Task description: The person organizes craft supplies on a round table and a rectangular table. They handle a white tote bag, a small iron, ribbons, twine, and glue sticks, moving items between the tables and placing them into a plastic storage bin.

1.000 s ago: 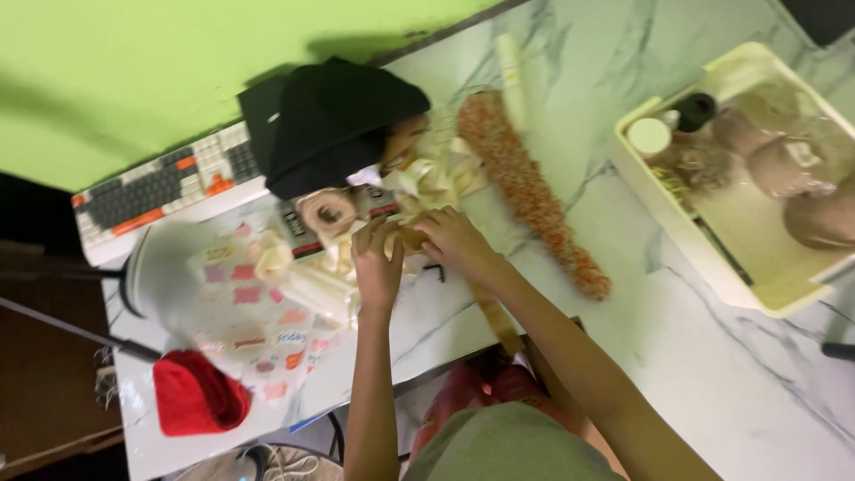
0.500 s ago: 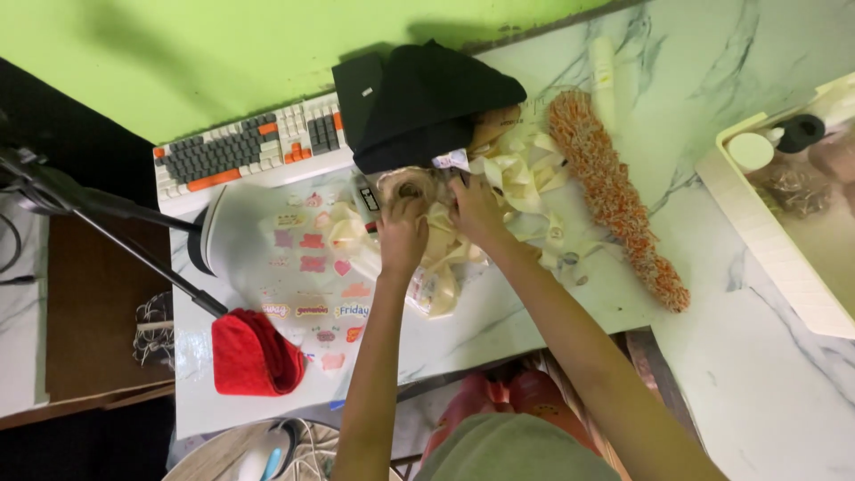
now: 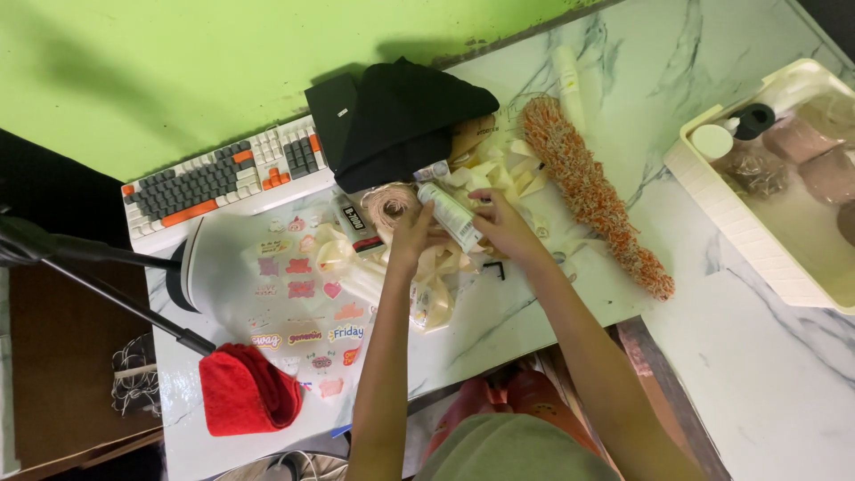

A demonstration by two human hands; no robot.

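white tube [image 3: 450, 216] with a label lies tilted between both hands, above the cream ribbon bows [image 3: 436, 276] on the marble table [image 3: 757, 374]. left hand [image 3: 411, 233] has its fingers closed on the lower end of the tube, right hand [image 3: 504, 228] grips the other side. black cloth [image 3: 401, 120] lies just behind, fuzzy orange stick [image 3: 592, 191] to the right.

— What carries it all?
— A white marbled worktop [image 3: 712, 356].
— And lying on it?
— A grey-and-orange keyboard [image 3: 223, 178], a black cloth [image 3: 401, 120], a fuzzy orange roll [image 3: 592, 191], cream ribbon bows [image 3: 436, 276], a sticker sheet [image 3: 303, 303], a red cloth [image 3: 245, 392], a cream tray [image 3: 721, 196].
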